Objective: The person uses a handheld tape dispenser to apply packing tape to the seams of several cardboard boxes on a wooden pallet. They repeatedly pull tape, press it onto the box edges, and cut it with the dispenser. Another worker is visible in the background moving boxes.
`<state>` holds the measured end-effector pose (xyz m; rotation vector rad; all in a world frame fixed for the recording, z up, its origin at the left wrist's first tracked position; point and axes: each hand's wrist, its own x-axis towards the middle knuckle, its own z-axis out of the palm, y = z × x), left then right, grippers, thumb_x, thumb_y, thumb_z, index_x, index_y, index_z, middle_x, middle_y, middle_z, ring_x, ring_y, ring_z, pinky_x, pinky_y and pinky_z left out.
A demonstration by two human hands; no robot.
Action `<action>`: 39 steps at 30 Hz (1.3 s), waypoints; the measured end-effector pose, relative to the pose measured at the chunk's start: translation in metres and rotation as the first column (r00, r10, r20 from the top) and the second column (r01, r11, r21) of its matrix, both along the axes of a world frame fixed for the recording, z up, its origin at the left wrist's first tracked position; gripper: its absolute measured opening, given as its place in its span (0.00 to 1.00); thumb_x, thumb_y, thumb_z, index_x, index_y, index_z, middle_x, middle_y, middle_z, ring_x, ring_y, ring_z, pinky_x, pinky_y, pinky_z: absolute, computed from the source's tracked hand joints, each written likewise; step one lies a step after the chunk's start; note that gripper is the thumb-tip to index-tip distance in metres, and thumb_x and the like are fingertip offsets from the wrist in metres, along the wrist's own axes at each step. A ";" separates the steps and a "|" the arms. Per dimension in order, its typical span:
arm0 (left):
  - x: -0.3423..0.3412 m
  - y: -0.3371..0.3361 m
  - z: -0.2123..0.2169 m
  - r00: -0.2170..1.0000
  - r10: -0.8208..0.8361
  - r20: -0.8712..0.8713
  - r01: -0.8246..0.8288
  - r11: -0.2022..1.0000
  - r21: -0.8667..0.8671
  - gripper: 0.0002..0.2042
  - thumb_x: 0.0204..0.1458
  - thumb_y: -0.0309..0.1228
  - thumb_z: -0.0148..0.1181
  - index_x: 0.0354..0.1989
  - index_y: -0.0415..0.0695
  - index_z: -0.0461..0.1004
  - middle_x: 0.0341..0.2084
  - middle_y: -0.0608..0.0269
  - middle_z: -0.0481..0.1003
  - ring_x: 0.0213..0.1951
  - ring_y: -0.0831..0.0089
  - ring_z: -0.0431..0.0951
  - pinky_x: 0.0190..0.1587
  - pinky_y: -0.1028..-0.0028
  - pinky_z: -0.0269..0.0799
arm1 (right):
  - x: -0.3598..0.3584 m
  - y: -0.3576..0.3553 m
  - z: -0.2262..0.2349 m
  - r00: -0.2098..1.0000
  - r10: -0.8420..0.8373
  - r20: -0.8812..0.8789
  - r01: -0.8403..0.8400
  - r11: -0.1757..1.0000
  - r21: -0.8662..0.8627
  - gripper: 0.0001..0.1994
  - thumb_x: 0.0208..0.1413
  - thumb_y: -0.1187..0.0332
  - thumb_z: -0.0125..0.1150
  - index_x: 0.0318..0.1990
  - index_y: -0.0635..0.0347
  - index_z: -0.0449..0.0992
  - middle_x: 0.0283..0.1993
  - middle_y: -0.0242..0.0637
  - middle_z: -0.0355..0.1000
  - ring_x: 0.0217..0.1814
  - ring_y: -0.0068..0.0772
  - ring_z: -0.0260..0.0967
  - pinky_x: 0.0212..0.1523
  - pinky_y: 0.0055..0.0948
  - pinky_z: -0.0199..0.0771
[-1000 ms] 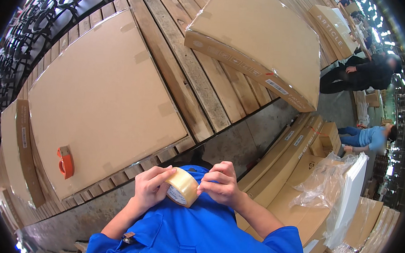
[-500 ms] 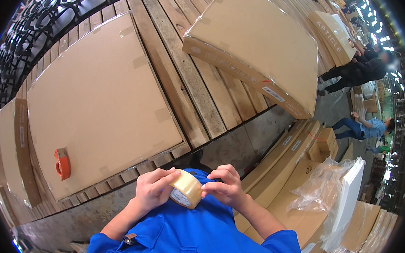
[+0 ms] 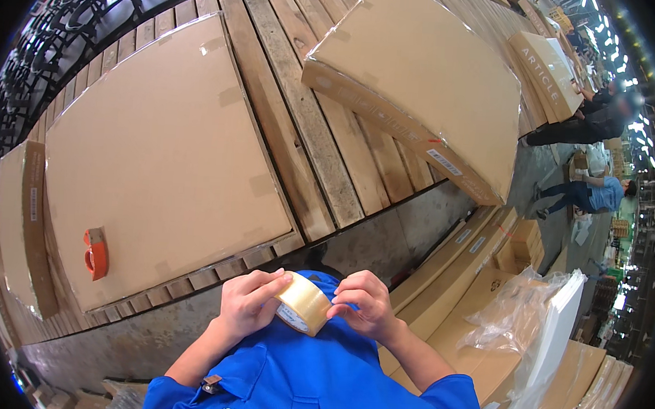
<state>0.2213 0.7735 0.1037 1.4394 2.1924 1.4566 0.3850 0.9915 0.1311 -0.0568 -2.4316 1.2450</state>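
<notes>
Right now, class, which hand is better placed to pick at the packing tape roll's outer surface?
Probably the right hand: its fingers sit beside the packing tape roll, which the left hand holds.

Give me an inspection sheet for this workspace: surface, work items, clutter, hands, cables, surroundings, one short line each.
Surface: slatted wooden platform bearing large flat cardboard boxes.
Work items: roll of packing tape held in front of the body; orange tape dispenser lying on the left-hand box.
Clutter: crumpled clear plastic beside a white panel, lower right.
Hands: left hand grips the roll; right hand has bent fingers at its edge, contact unclear.
Cables: nothing seen.
Surroundings: black frames massed upper left; person in dark clothes and person in light blue top at right.
</notes>
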 end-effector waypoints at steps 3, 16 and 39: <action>-0.002 0.007 0.005 0.999 -0.014 -0.045 0.014 1.000 -0.021 0.24 0.44 0.23 0.71 0.54 0.49 0.85 0.37 0.60 0.85 0.29 0.67 0.84 0.30 0.69 0.80 | -0.005 0.012 0.008 0.998 0.056 0.023 -0.057 0.998 0.031 0.13 0.48 0.66 0.81 0.36 0.51 0.79 0.41 0.26 0.77 0.41 0.34 0.76 0.39 0.36 0.74; 0.007 0.027 0.015 0.981 0.000 -0.194 -0.012 0.998 -0.058 0.22 0.47 0.26 0.72 0.54 0.50 0.84 0.40 0.65 0.84 0.26 0.73 0.81 0.28 0.72 0.76 | -0.009 0.045 0.013 0.976 0.183 0.114 -0.211 0.918 0.336 0.07 0.54 0.64 0.73 0.36 0.49 0.79 0.39 0.21 0.77 0.39 0.26 0.73 0.39 0.31 0.68; 0.040 0.020 0.001 0.979 0.204 0.024 -0.204 0.979 0.023 0.17 0.42 0.21 0.70 0.44 0.45 0.82 0.34 0.58 0.83 0.26 0.62 0.83 0.28 0.67 0.78 | 0.006 0.024 0.010 0.999 0.046 0.011 -0.045 0.998 -0.051 0.13 0.46 0.77 0.79 0.39 0.54 0.85 0.41 0.28 0.80 0.42 0.35 0.74 0.42 0.34 0.77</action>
